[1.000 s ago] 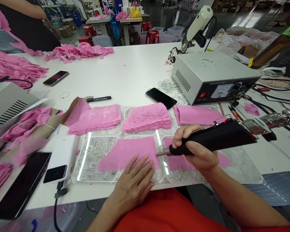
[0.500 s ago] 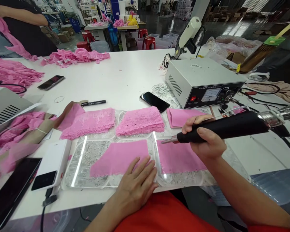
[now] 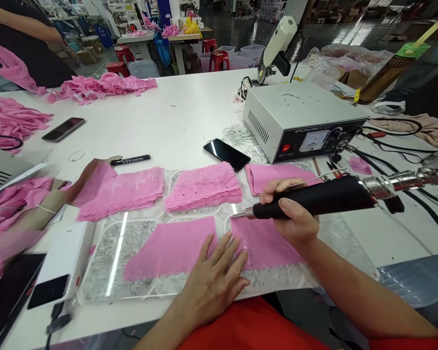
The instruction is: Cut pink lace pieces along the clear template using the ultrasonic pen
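Observation:
My right hand (image 3: pixel 295 211) is wrapped round a black handheld tool (image 3: pixel 336 197), whose metal tip is at the upper left corner of a pink fabric piece (image 3: pixel 270 243). My left hand (image 3: pixel 219 270) lies flat with fingers spread, over the gap between that piece and another pink piece (image 3: pixel 171 248) on its left. Both pieces rest on a clear patterned mat (image 3: pixel 131 233). Behind them are two stacks of pink lace pieces (image 3: pixel 204 187) (image 3: pixel 124 189) and a folded pink cloth (image 3: pixel 255 177).
A grey control box (image 3: pixel 302 116) stands at the back right, cabled to the tool. Phones (image 3: pixel 226 154), a marker (image 3: pixel 131 159), a white power bank (image 3: pixel 63 262) and pink fabric heaps (image 3: pixel 10 119) lie around. A person (image 3: pixel 29 43) stands at the far left.
The view has shifted slightly. My left hand has moved right, its fingertips now reaching the right-hand fabric piece. The tool's tip has moved to that piece's upper left corner.

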Motion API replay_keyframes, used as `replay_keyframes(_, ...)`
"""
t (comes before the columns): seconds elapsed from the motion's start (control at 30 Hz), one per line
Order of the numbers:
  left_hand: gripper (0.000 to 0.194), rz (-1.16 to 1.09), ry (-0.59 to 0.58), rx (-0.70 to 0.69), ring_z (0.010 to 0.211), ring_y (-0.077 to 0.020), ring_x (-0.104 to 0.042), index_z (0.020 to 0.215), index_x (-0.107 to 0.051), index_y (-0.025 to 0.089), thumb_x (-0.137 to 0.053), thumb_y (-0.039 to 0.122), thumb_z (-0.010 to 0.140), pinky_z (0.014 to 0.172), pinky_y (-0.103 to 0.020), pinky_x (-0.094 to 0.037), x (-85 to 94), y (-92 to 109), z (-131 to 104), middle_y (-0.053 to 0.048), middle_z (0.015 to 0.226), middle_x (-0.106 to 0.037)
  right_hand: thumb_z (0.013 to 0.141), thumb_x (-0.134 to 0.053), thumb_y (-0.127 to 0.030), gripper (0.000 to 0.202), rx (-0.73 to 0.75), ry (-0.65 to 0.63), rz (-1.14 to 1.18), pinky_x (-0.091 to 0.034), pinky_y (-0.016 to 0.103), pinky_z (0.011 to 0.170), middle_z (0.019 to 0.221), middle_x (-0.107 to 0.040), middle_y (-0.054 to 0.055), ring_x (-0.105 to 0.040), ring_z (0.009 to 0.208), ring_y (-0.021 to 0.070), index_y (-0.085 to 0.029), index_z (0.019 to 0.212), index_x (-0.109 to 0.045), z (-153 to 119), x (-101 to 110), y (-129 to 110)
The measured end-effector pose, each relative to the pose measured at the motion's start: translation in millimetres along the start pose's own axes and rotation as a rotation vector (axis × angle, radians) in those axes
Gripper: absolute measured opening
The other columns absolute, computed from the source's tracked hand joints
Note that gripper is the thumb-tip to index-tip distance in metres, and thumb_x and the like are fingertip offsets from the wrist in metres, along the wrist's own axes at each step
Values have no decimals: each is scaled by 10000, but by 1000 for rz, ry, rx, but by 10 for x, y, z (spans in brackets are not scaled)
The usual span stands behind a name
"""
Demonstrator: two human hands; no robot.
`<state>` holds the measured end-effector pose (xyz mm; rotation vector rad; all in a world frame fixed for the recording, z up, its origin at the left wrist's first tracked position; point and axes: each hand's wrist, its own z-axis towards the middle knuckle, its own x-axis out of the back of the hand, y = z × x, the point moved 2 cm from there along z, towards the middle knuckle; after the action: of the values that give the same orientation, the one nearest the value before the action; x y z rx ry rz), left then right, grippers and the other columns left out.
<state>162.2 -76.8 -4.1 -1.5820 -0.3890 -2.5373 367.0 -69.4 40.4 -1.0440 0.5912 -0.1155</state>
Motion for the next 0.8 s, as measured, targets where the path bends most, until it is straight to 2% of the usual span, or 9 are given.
replay_keyframes(0.3, 349, 16, 0, -3, 1357, -263, -415, 1262, -570, 156, -459, 330, 980, 1193, -496, -174, -9, -5, 1, -74, 1329, -592, 720, -645, -251, 108, 8, -19, 3, -518, 329, 621, 783, -604, -2, -556, 632, 130, -234, 815, -597, 3, -25, 20)
replay_keyframes(0.5, 353, 37, -1, -18, 1348, -261, -429, 1265, -565, 158, -460, 339, 981, 1187, -506, -194, 1, -3, 17, -69, 1332, -592, 744, -651, -240, 81, 36, -47, -32, -530, 324, 614, 795, -624, -7, -568, 624, 123, -230, 809, -603, 10, -26, 29)
replay_keyframes(0.63, 328, 19, 34, -26, 1330, -259, -456, 1236, -579, 145, -473, 309, 973, 1169, -503, -258, 32, 5, 10, -90, 1292, -619, 723, -648, -249, 96, 34, -34, -18, -530, 325, 589, 785, -629, -1, -570, 612, 128, -229, 807, -606, 10, -15, -5)
replay_keyframes(0.8, 278, -12, 89, -48, 1250, -247, -540, 1167, -616, 121, -496, 259, 959, 1106, -424, -387, 72, 19, -50, -93, 1203, -672, 692, -650, -266, 112, -14, -66, 23, -506, 303, 523, 727, -617, 6, -560, 562, 126, -217, 787, -619, -41, 7, -82)
